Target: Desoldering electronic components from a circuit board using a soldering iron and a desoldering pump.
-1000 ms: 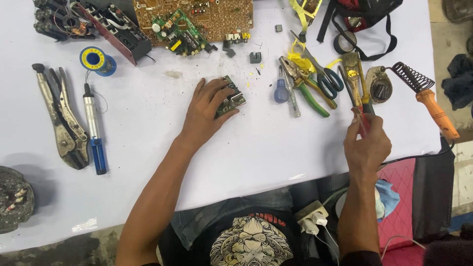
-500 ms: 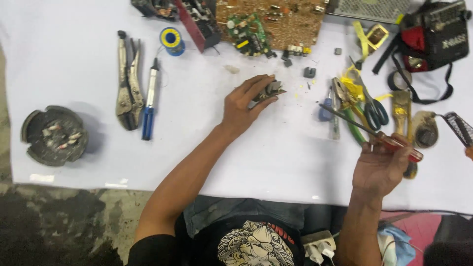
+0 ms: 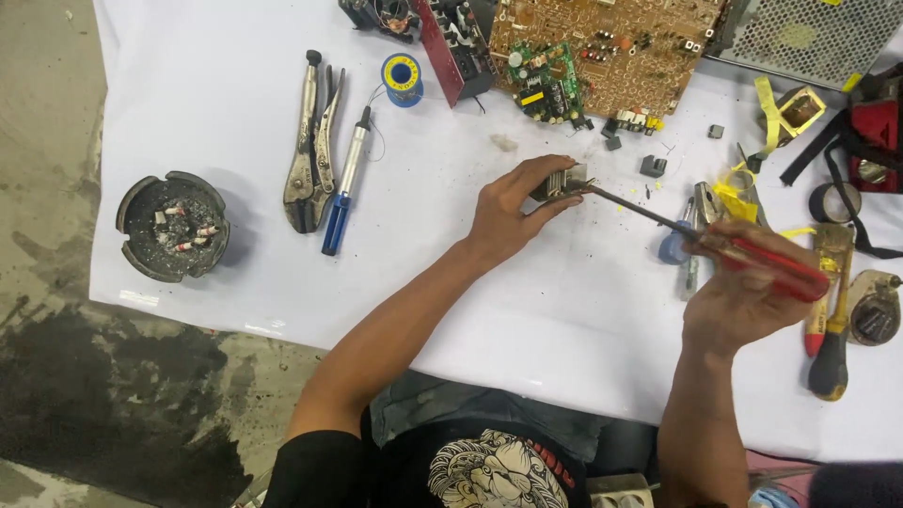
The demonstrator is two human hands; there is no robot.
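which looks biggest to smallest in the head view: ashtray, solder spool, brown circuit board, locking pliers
1. brown circuit board, though partly cut off by the frame
2. locking pliers and ashtray: too alike to rank
3. solder spool

— Left hand (image 3: 513,212)?
— Arm extended forward over the table, fingers curled shut in a pinch, thumb underneath.
— Right hand (image 3: 743,296)?
— Forearm raised, wrist bent, fingers closed in a fist-like grip, knuckles facing outward.
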